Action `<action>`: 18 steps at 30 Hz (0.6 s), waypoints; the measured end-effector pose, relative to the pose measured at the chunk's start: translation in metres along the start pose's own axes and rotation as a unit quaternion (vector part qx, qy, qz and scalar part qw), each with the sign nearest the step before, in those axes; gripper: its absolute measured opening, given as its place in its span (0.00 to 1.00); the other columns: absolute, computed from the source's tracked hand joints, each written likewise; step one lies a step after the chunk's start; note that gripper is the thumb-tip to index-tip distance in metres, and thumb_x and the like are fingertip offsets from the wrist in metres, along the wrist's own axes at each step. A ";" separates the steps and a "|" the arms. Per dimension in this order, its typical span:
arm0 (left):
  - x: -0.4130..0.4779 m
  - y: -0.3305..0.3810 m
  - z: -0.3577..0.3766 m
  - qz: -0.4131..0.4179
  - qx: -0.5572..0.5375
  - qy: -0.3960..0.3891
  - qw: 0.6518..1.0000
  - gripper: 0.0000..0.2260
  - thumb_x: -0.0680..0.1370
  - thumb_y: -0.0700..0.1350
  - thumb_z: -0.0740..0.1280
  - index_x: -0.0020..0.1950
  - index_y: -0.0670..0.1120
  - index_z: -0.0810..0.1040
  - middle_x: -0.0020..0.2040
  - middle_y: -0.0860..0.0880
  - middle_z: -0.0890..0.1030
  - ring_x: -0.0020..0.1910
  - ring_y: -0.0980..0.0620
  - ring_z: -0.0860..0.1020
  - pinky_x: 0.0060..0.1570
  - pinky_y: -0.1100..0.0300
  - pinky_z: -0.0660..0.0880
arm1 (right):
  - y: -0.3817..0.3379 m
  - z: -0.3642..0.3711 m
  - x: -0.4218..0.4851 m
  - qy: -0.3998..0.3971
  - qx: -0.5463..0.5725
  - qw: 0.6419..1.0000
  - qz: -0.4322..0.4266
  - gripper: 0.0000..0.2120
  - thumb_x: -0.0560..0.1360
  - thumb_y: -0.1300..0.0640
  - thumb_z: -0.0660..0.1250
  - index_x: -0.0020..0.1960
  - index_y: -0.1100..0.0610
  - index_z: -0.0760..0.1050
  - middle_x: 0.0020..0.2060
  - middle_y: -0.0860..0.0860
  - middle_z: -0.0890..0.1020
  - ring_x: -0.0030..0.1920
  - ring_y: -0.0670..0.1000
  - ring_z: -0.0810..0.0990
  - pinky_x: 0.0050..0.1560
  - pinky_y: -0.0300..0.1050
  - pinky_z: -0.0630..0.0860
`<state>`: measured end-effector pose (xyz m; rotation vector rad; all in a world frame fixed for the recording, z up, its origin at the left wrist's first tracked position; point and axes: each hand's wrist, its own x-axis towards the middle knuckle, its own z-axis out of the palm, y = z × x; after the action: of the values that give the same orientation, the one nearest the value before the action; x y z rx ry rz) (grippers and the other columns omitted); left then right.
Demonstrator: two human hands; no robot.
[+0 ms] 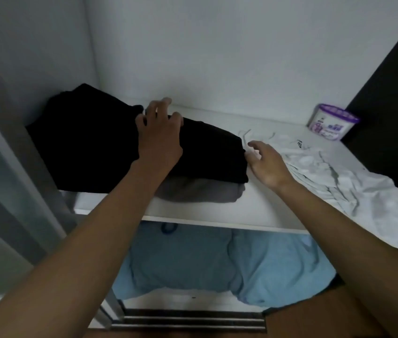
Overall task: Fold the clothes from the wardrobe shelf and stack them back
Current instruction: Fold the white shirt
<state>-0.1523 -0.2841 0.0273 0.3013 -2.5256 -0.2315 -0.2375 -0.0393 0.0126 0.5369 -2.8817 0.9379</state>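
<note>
From the head camera we see the folded black garment lying on the left half of the white wardrobe shelf, pushed back against the left wall. It rests on a folded grey garment, whose rounded fold shows beneath its front edge. The black cloth looks thick and matte, and we cannot make out its creases in the dark. The grey one looks soft, with a smooth rolled edge.

Our left hand rests palm down on top of the black garment. Its fingers are spread wide and bent a little, gripping nothing. Our right hand is at the right edge of the black garment, palm down, fingers loosely spread. We cannot tell whether it touches the cloth.

Under and to the right of that hand a white garment lies unfolded and crumpled. It is thin, with grey trim, and hangs over the shelf's front edge at the right.

A round tub with a purple lid stands in the back right corner beside a dark side panel. Below the shelf lies a soft blue cloth, and metal door rails run along the bottom.
</note>
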 end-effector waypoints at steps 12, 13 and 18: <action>-0.031 0.174 0.032 0.098 -0.223 -0.185 0.952 0.09 0.77 0.40 0.62 0.53 0.52 0.78 0.58 0.54 0.76 0.56 0.51 0.77 0.55 0.51 0.76 | 0.194 -0.109 -0.066 0.021 -0.135 0.943 0.303 0.29 0.72 0.43 0.70 0.72 0.47 0.69 0.66 0.55 0.74 0.68 0.61 0.70 0.67 0.59 0.68; -0.031 0.186 0.038 0.064 -0.232 -0.224 0.944 0.09 0.77 0.42 0.63 0.54 0.52 0.78 0.56 0.55 0.78 0.54 0.51 0.78 0.55 0.52 0.77 | 0.203 -0.110 -0.068 0.045 -0.134 0.949 0.281 0.24 0.73 0.46 0.69 0.69 0.47 0.72 0.63 0.54 0.76 0.66 0.61 0.72 0.65 0.59 0.68; -0.043 0.248 0.061 -0.116 -0.283 -0.452 0.838 0.12 0.80 0.50 0.65 0.54 0.41 0.79 0.39 0.47 0.86 0.32 0.52 0.82 0.29 0.63 0.78 | 0.227 -0.129 -0.081 0.049 0.002 0.987 0.153 0.03 0.74 0.57 0.68 0.43 0.52 0.79 0.41 0.49 0.81 0.48 0.53 0.80 0.54 0.47 0.75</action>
<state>-0.1928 -0.0285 0.0119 0.2923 -3.1171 -1.4931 -0.2462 0.2312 -0.0228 0.0434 -2.9223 0.9746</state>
